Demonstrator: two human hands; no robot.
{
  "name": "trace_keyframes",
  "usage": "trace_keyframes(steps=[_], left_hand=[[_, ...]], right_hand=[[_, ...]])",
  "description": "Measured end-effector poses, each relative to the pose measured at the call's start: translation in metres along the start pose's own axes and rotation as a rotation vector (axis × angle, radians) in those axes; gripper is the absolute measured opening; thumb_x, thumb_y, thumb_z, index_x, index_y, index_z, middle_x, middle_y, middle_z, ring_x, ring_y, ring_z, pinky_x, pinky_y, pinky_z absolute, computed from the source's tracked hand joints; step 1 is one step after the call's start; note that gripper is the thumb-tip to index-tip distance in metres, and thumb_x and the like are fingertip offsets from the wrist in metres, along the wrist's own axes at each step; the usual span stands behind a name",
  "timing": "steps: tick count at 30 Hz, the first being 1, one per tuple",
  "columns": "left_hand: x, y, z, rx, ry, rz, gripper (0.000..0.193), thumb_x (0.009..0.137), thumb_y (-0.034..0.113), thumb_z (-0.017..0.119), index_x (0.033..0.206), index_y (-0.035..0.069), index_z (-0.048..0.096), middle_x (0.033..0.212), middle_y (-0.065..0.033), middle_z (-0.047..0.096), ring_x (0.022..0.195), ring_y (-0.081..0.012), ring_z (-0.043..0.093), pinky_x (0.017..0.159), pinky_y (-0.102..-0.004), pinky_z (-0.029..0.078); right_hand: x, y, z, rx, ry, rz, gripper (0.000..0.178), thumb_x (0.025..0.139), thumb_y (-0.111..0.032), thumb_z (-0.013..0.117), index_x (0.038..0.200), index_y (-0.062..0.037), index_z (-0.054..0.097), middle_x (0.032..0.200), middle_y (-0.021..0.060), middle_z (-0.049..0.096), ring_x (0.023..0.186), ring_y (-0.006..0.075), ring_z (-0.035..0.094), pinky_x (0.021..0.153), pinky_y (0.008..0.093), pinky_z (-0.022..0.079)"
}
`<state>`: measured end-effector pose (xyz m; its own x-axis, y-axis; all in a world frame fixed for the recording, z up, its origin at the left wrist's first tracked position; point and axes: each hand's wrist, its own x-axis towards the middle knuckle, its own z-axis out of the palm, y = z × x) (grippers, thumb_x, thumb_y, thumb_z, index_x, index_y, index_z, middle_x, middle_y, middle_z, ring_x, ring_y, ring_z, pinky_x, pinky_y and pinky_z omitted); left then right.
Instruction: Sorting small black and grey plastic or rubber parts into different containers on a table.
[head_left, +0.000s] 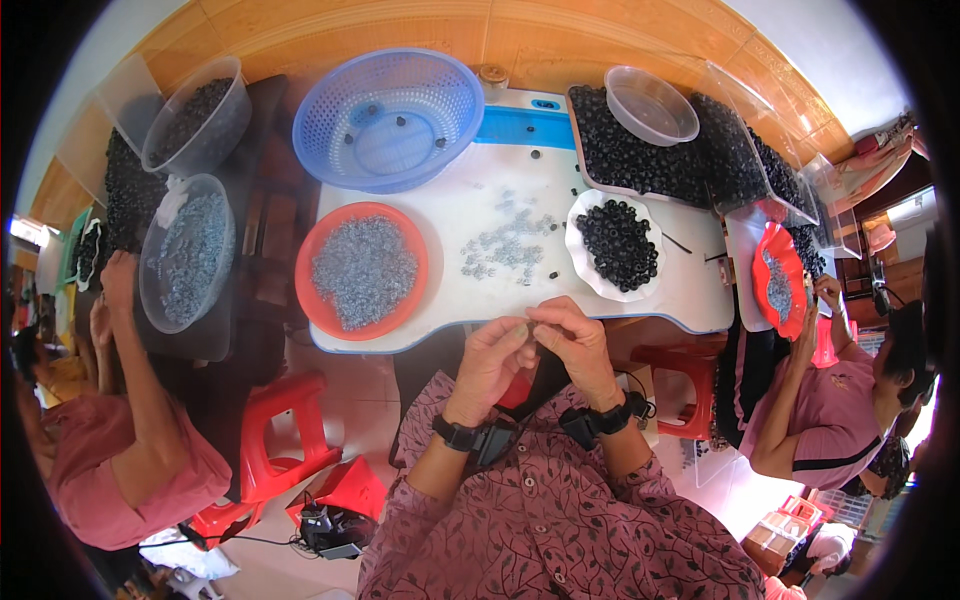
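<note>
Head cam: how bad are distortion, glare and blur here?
Head view: strong fisheye bend along the tiled wall, black vignette at the corners; head view: floor glare washes out at lower right; head view: clear pieces low-contrast on the white table, anything between the fingers too small to identify.

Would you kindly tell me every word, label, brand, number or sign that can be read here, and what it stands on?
No text can be read in this view.
Pink shirt at right: a small mark, too small to read.
Brown box at lower right: too blurred to read.
Red plate, white dish, blue basket: no lettering visible.
</note>
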<state>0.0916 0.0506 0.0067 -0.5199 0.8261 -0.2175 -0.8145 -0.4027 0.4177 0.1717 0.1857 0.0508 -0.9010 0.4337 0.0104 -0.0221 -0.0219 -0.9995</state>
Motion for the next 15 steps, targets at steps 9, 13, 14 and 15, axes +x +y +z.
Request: trace_keyframes(steps=[9, 13, 14, 15], left_hand=[[-0.002, 0.001, 0.001, -0.025, 0.026, -0.032, 0.017, 0.097, 0.008, 0.058, 0.111, -0.001, 0.064, 0.097, -0.0074, 0.068, 0.080, -0.0125, 0.066, 0.071, -0.0238, 0.056], [-0.004, 0.003, 0.006, -0.081, 0.080, -0.005, 0.017, 0.097, 0.007, 0.057, 0.110, -0.003, 0.063, 0.103, -0.0105, 0.068, 0.087, -0.0173, 0.068, 0.077, -0.0299, 0.059], [-0.004, 0.003, 0.006, -0.067, 0.060, -0.002, 0.018, 0.097, 0.006, 0.057, 0.111, -0.003, 0.063, 0.105, -0.0112, 0.067, 0.090, -0.0187, 0.069, 0.080, -0.0316, 0.059], [-0.004, 0.004, 0.007, -0.052, 0.040, 0.001, 0.019, 0.096, 0.005, 0.056, 0.112, -0.004, 0.063, 0.108, -0.0120, 0.067, 0.094, -0.0200, 0.069, 0.084, -0.0334, 0.059]], right_hand=[[0.000, 0.001, 0.003, -0.075, 0.019, -0.039, 0.017, 0.089, 0.001, 0.064, 0.105, 0.0006, 0.069, 0.103, 0.0051, 0.059, 0.093, 0.0120, 0.059, 0.081, 0.0229, 0.047], [-0.002, 0.008, 0.002, 0.123, 0.103, 0.013, 0.015, 0.090, 0.003, 0.063, 0.104, 0.0012, 0.068, 0.104, 0.0048, 0.060, 0.095, 0.0112, 0.058, 0.085, 0.0233, 0.046], [-0.002, 0.010, 0.001, 0.124, 0.102, 0.014, 0.015, 0.090, 0.003, 0.063, 0.104, 0.0012, 0.068, 0.104, 0.0048, 0.060, 0.095, 0.0112, 0.058, 0.085, 0.0233, 0.046], [-0.003, 0.013, 0.000, 0.224, 0.112, 0.026, 0.015, 0.089, 0.003, 0.063, 0.104, 0.0014, 0.068, 0.106, 0.0047, 0.060, 0.095, 0.0111, 0.058, 0.087, 0.0235, 0.045]])
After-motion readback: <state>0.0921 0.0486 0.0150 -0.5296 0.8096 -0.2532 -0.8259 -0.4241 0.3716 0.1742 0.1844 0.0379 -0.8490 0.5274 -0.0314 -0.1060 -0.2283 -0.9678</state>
